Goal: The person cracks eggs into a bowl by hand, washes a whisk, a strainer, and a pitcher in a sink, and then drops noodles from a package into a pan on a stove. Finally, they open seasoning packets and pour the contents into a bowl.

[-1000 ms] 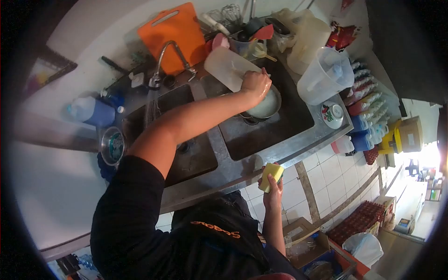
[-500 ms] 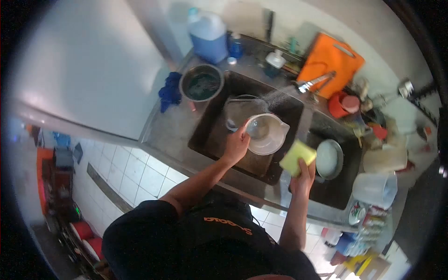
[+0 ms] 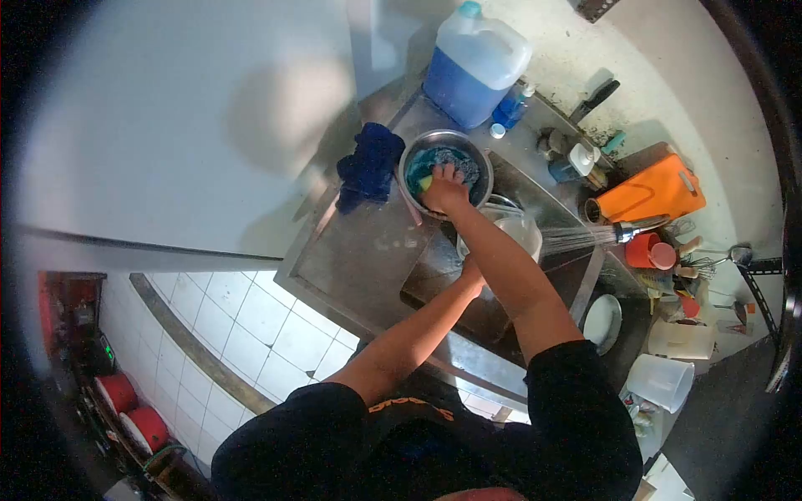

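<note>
My right hand point(image 3: 445, 190) dips into a round metal bowl point(image 3: 411, 190) of bluish soapy water, closed on a yellow-green sponge point(image 3: 426, 182). My right forearm crosses over my left hand point(image 3: 473, 274), which is partly hidden beneath it. That left hand grips a whitish plastic jug point(image 3: 528, 236) with a pouring spout, held over the sink basin point(image 3: 434, 280). Water sprays from the faucet point(image 3: 628, 230) toward the jug. Behind the jug, the rim of another clear container shows in the basin.
A dark blue cloth point(image 3: 369, 167) lies left of the bowl. Behind stand a large jug of blue liquid point(image 3: 476, 67) and a soap dispenser point(image 3: 573, 164). An orange cutting board point(image 3: 656, 192) leans at the wall. The right basin holds a white bowl point(image 3: 601, 321).
My right hand has carried the sponge from the right basin across to the metal bowl and into the water. My left hand keeps the jug over the sink. The view has shifted.
</note>
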Demonstrator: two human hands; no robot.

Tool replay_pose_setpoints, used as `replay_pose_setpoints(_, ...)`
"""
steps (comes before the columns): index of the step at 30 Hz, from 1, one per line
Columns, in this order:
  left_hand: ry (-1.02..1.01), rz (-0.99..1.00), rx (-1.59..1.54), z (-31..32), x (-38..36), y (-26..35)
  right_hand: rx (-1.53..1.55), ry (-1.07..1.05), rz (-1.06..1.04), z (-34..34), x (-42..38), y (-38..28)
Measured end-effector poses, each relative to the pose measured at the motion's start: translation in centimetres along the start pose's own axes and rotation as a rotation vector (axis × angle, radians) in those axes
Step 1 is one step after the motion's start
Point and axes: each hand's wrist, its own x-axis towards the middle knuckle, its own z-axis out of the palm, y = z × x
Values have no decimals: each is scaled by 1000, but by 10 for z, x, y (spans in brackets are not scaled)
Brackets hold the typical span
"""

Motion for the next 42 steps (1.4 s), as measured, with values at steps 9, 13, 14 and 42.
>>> replay_pose_setpoints(9,159,79,1124,19,-49,65,826,82,-120,-50,25,40)
replay_pose_setpoints(13,214,335,1103,6,-57,49,1046,126,7,-82,-83,119)
replay_pose_setpoints(14,241,405,1083,5,-56,49,1016,101,86,-77,-116,139)
replay_pose_setpoints(42,51,-30,-81,54,-55,-20,868,581,106,118,-144,171)
